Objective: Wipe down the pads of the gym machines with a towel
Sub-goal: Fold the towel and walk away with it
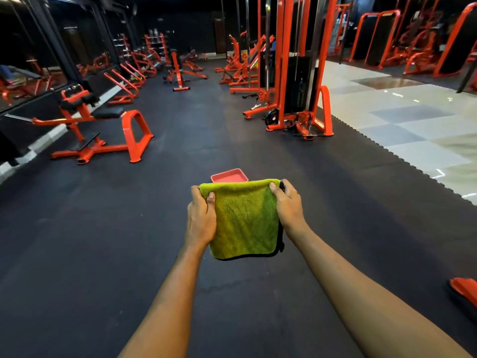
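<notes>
Left hand and right hand both grip green towel, stretched flat. Preparing step; next likely walk to machine pad.

This is a gym. Orange-framed weight machines line the left and upper middle of the frame. Black rubber flooring covers the ground.

Two bare forearms, bare hands, short nails.

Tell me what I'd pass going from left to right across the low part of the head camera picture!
orange machine with a black seat pad → left hand → green towel → right hand → pale floor tiles
</notes>
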